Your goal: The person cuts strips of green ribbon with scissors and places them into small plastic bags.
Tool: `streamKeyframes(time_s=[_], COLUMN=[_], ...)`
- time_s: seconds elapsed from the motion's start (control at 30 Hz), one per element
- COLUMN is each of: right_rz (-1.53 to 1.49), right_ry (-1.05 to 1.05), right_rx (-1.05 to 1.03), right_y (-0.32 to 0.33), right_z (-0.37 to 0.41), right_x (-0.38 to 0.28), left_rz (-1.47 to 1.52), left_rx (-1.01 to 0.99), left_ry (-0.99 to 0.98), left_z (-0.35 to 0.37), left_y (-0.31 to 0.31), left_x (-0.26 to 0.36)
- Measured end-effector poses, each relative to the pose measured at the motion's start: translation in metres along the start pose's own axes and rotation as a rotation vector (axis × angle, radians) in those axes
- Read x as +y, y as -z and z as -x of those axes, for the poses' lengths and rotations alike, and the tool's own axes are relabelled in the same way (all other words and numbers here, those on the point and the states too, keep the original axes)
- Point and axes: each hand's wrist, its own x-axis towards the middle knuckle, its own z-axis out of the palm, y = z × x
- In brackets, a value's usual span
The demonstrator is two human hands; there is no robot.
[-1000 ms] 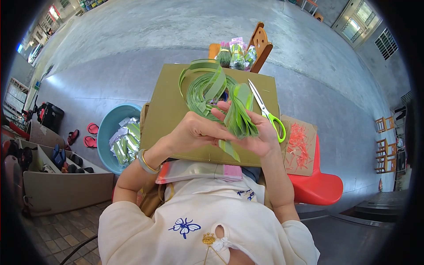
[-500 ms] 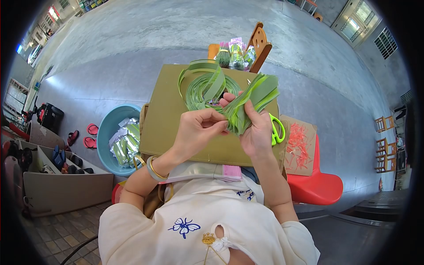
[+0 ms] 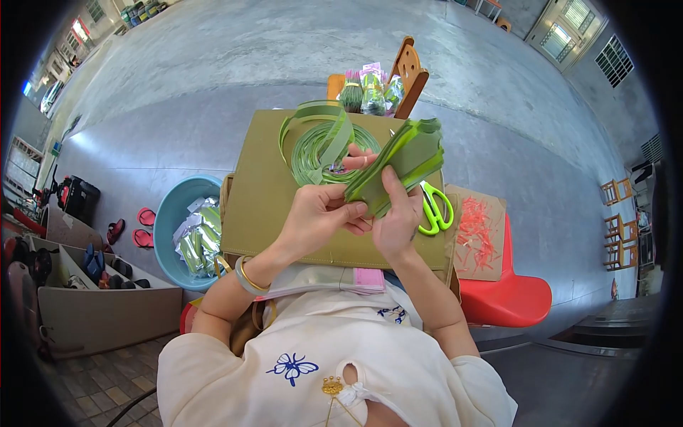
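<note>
A bundle of flat green strips, leaf-like [image 3: 409, 158], is held up over the olive table [image 3: 274, 206]. My right hand [image 3: 395, 217] grips it from the right, thumb across its front and some fingers showing behind. At the lower left end of the bundle, my left hand [image 3: 324, 217] pinches its edge between thumb and fingers. Behind both hands lies a coil of green ribbon [image 3: 302, 158], with a loose loop rising at its far side. Scissors with bright green handles [image 3: 435, 210] rest on the table beside my right hand; their blades are mostly hidden.
On the left floor stands a blue tub [image 3: 167, 245] of packaged green bundles. A wooden chair [image 3: 409, 71] behind the table carries more packs [image 3: 372, 92]. To the right, a red chair [image 3: 509, 299] bears cardboard with orange-red shreds [image 3: 478, 228]. Plastic sleeves [image 3: 306, 279] lie on my lap.
The strips have turned from a fanned, ruffled spread into a flatter, more even stack. Both hands have shifted slightly, and more of the scissors' handles shows.
</note>
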Motion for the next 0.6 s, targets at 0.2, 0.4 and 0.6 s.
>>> streamKeyframes(time_s=[0.2,0.4,0.6], right_rz=[0.044,0.494,0.873], right_ry=[-0.362,-0.601,-0.425], right_rx=[-0.223,-0.515,-0.445], right_y=[0.015,0.015,0.025], right_z=[-0.005,0.003,-0.001], right_x=[-0.022,-0.026,-0.022], left_rz=[-0.137,-0.336,-0.510], left_rx=[-0.080,0.100,0.170], left_ry=[-0.084,-0.338,-0.243], left_z=[0.009,0.003,0.005], left_y=[0.019,0.033,0.034], left_x=[0.023,0.040,0.021])
